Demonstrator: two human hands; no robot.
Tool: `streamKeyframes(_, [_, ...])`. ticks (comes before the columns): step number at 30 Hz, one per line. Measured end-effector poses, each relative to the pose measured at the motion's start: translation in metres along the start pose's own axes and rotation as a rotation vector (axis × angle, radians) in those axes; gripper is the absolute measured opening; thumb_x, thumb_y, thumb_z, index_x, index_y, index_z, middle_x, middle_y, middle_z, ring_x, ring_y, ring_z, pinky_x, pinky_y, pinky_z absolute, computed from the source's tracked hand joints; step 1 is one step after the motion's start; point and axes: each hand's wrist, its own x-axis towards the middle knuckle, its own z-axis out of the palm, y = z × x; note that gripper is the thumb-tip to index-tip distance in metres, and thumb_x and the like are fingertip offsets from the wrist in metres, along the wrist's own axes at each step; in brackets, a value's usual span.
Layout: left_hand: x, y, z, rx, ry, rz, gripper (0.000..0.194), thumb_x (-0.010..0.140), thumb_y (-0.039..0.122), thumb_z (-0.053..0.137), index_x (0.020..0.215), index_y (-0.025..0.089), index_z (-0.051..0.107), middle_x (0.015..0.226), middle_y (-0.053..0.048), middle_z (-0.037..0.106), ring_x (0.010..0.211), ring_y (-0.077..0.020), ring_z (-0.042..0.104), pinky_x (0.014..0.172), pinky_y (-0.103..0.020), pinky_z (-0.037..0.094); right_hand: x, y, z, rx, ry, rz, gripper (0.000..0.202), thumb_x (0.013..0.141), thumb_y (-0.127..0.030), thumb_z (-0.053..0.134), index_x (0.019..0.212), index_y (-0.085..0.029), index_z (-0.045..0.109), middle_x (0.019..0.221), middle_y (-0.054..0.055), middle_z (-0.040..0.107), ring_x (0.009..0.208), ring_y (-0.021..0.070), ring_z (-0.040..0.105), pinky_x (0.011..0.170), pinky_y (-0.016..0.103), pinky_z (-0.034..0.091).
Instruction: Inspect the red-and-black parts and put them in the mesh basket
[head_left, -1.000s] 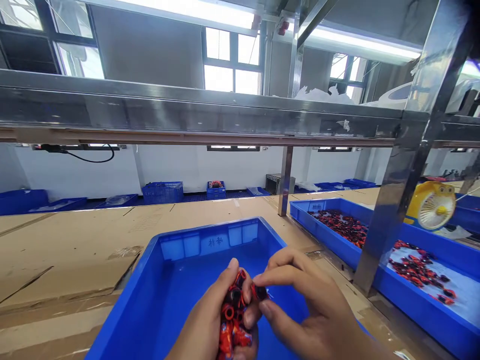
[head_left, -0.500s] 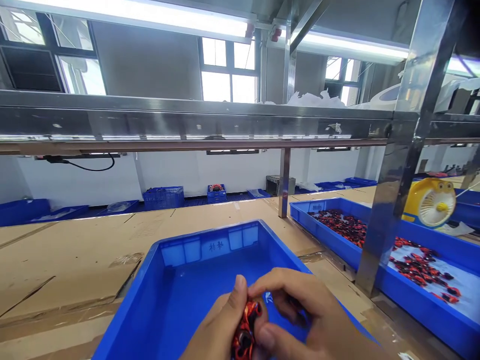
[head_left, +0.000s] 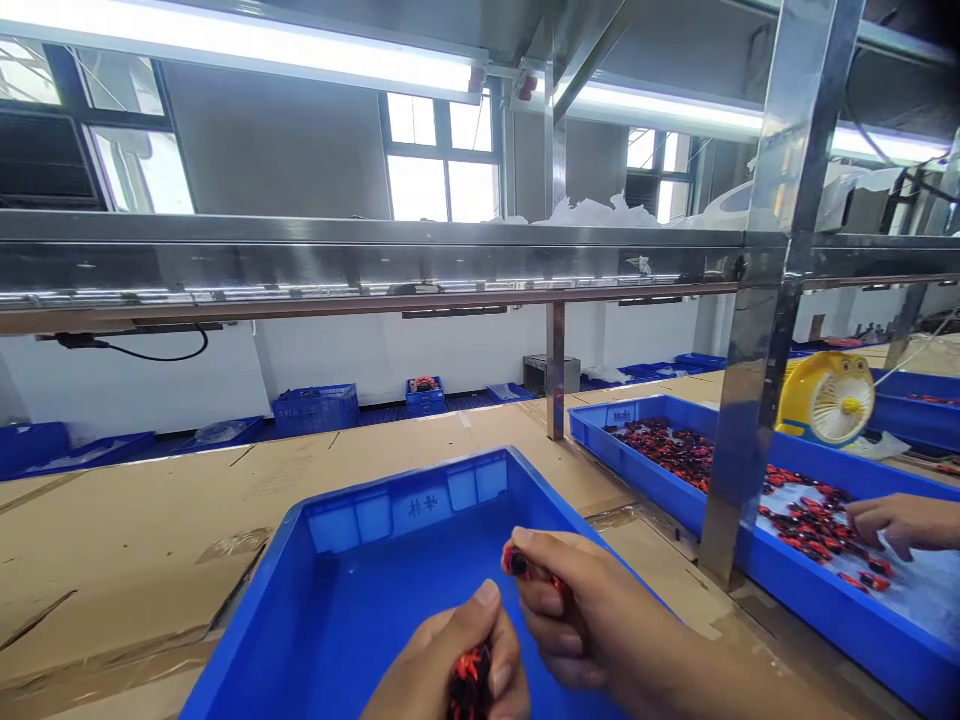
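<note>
Low in the view, my left hand (head_left: 457, 655) is closed around several small red-and-black pieces (head_left: 470, 680), which show between its thumb and fingers. Just right of it and slightly higher, my right hand (head_left: 574, 610) pinches a red-and-black piece (head_left: 516, 560) between thumb and forefinger, and a bit more red shows inside its curled fingers. The two hands are apart. Both are over a blue tray (head_left: 300, 590), whose visible floor is bare.
At the right, another person's hand (head_left: 892, 522) reaches over a long blue tray (head_left: 817, 570) of red-and-black pieces. A metal post (head_left: 739, 450) stands before that tray, beside a yellow fan (head_left: 829, 398). A metal shelf beam (head_left: 375, 262) crosses above the cardboard-covered table (head_left: 150, 540).
My hands have separated, the right one rising with a piece in its fingertips. Another person's hand has appeared over the right tray. The view has shifted slightly right.
</note>
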Motion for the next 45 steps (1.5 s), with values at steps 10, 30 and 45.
streamKeyframes(10, [0.002, -0.006, -0.007, 0.027, 0.229, -0.026, 0.056, 0.07, 0.074, 0.061, 0.063, 0.02, 0.047, 0.049, 0.006, 0.045, 0.043, -0.0068, 0.032, 0.046, -0.021, 0.025, 0.0, 0.001, -0.005, 0.135, -0.209, 0.139, 0.034, 0.093, -0.045, 0.042, 0.076, -0.019, 0.056, 0.062, -0.005, 0.043, 0.037, 0.0052, 0.032, 0.028, 0.017, 0.016])
streamKeyframes(30, [-0.005, -0.005, 0.004, -0.069, 0.229, 0.047, 0.053, 0.077, 0.071, 0.056, 0.069, 0.02, 0.05, 0.051, 0.005, 0.046, 0.038, -0.0065, 0.034, 0.04, -0.019, 0.02, -0.009, 0.004, -0.002, -0.344, -0.175, -0.316, 0.023, 0.086, -0.043, 0.058, 0.082, -0.021, 0.057, 0.056, -0.008, 0.039, 0.039, 0.0049, 0.025, 0.036, 0.018, 0.019])
streamKeyframes(45, [-0.003, -0.01, 0.004, -0.11, 0.162, 0.05, 0.062, 0.075, 0.078, 0.051, 0.061, 0.018, 0.045, 0.052, 0.006, 0.041, 0.041, -0.0046, 0.027, 0.039, -0.017, 0.018, -0.016, 0.015, 0.006, -1.098, -0.184, -0.967, 0.017, 0.082, -0.021, 0.071, 0.099, -0.018, 0.073, 0.073, 0.003, 0.072, 0.062, 0.0105, 0.061, 0.059, 0.018, 0.045])
